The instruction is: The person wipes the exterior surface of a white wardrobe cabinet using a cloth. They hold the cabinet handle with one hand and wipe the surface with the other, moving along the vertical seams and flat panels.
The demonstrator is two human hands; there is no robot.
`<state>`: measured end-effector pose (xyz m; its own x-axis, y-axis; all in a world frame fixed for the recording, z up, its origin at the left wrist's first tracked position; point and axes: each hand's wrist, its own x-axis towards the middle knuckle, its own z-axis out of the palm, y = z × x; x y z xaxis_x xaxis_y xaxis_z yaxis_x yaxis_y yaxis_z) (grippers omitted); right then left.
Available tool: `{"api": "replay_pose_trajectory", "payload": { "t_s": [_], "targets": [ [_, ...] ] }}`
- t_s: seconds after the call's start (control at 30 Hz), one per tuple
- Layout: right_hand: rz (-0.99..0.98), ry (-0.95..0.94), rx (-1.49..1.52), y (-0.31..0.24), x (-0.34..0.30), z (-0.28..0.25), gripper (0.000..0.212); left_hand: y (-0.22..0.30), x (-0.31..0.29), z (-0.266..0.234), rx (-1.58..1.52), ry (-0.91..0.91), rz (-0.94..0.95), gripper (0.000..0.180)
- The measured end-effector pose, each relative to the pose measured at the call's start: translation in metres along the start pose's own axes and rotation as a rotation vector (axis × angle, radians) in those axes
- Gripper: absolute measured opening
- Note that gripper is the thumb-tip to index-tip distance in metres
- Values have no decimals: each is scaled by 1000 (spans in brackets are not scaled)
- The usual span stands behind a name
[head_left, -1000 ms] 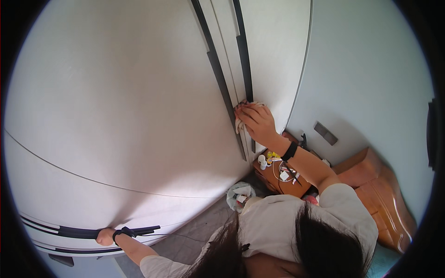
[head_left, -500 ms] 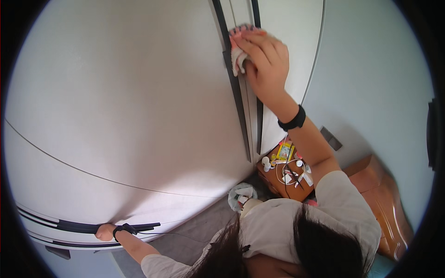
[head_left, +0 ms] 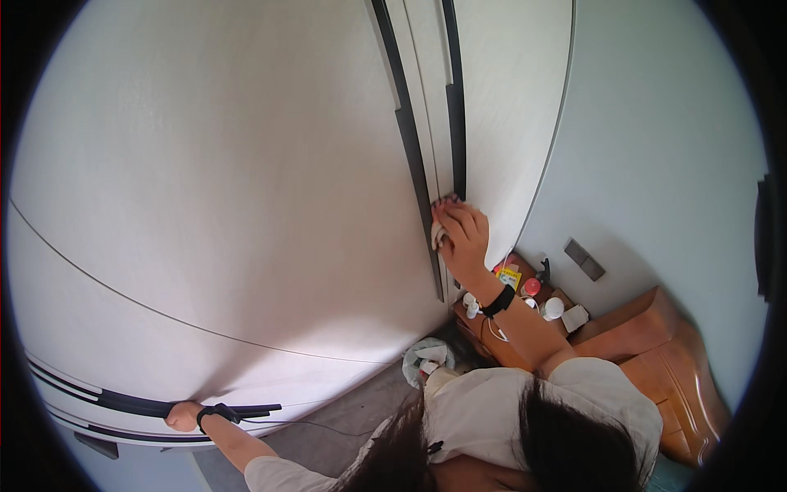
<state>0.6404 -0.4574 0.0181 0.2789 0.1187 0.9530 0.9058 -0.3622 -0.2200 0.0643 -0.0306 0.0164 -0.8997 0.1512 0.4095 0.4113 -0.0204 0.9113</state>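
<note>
My right hand is closed on a bunched cloth, pale with pink and dark patches. It presses the cloth against the white wardrobe door, between the lower parts of two long black handles that run side by side. Much of the cloth is hidden under my fingers. Low at the left, my left hand is wrapped around another long black handle; its fingertips are out of sight behind it. Black bands circle both my wrists.
A brown bedside cabinet at the right carries bottles, a cable and small packages. Beside it stands a brown leather headboard. A bin with a clear liner sits on the grey floor. A switch panel is on the wall.
My right hand has slid the cloth down along the black handles, from near their upper part to near their lower ends. My left hand has stayed on its handle.
</note>
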Motion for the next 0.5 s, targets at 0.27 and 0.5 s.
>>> {"api": "replay_pose_trajectory", "payload": {
  "t_s": [0.27, 0.5],
  "targets": [
    [164, -245, 108, 1, -47, -15, 36, -9, 12, 11, 34, -30, -46, 47],
    [-43, 105, 110, -11, 72, -33, 46, -9, -2, 15, 70, 27, 78, 48]
  ]
}}
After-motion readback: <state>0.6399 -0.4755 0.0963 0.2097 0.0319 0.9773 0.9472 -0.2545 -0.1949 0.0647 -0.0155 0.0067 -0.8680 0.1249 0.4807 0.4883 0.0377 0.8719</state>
